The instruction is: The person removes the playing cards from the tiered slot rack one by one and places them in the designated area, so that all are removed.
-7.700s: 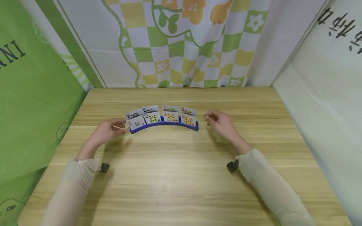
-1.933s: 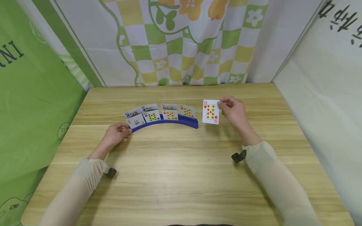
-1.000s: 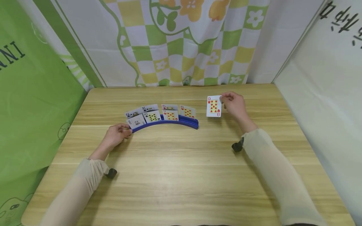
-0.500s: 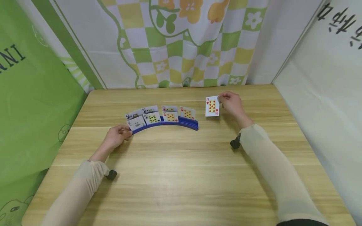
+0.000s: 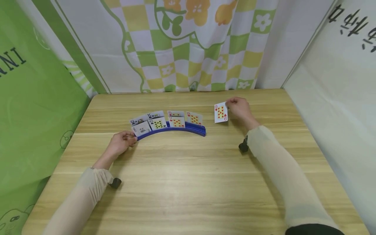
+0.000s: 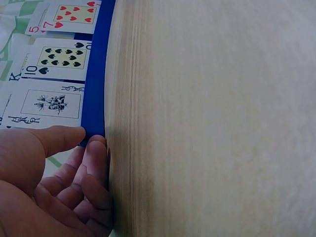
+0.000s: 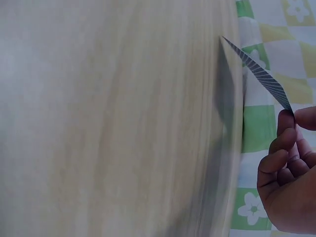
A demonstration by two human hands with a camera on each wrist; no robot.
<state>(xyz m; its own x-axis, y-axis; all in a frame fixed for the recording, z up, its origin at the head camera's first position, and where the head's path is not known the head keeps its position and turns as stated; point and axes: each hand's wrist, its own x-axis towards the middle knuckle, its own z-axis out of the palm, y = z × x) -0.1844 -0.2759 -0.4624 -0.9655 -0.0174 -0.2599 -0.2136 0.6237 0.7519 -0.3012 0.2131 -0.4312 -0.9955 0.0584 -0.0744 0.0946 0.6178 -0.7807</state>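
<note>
The right hand (image 5: 238, 107) is pinching the nine of hearts (image 5: 221, 112) by its upper right corner, its grip narrow between thumb and fingertips, and is holding the card above the tabletop (image 5: 176, 182), to the right of and apart from the card holder (image 5: 195, 129). The left hand (image 5: 119, 142) is gripping the holder's left end, thumb and fingers closing on the blue rim. The held card is looking thin and slightly bowed (its back is showing fine patterning in the right wrist view). The holder is curving in a smooth, glossy arc, and the tabletop is showing pale, streaked wood grain. The black-and-white joker (image 5: 142, 129), ten of spades (image 5: 158, 124) and seven of hearts (image 5: 177, 122) are standing in the front row, partly covering the queen (image 5: 138, 119), king (image 5: 155, 114) and five (image 5: 175, 113) behind. A checked curtain (image 5: 202, 65) is hanging beyond the tabletop.
</note>
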